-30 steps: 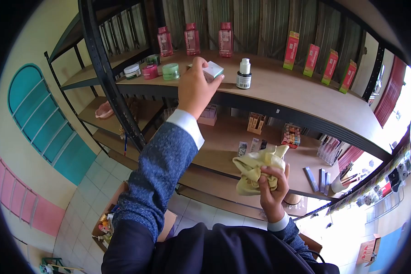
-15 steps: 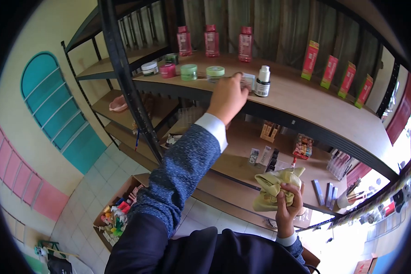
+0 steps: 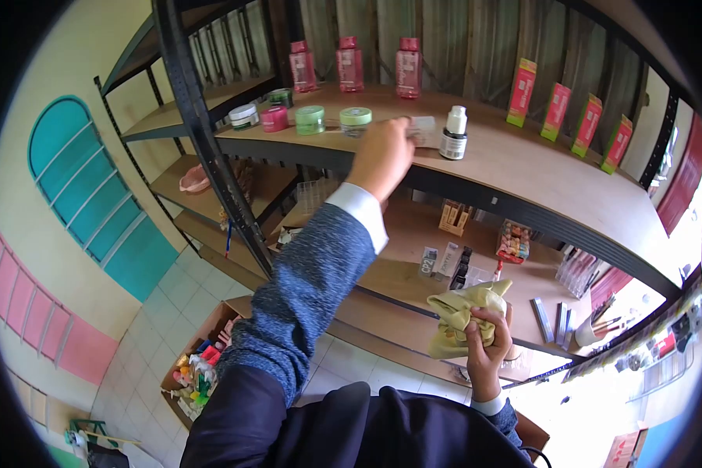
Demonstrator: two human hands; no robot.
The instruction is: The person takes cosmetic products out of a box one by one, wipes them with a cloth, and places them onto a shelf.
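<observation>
My left hand (image 3: 384,160) reaches up to the front of the upper shelf (image 3: 522,168), its fingers closed on a pale, clear box (image 3: 423,131) blurred at the edges. Just left of it sits a green-lidded jar (image 3: 355,119), and to the right stands a dark bottle with a white pump top (image 3: 454,134). Low on the right, my right hand (image 3: 489,347) grips a crumpled yellow-green cloth (image 3: 460,316) in front of the lower shelf.
Pink bottles (image 3: 350,66) stand at the shelf's back, with several pink-green boxes (image 3: 554,111) to the right. More jars (image 3: 310,120) line the left. A black post (image 3: 210,148) rises at left; a carton of items (image 3: 199,366) is on the floor.
My left hand has moved slightly left along the shelf with the clear box, which is now farther from the pump bottle. The view has shifted a little. My right hand still holds the cloth.
</observation>
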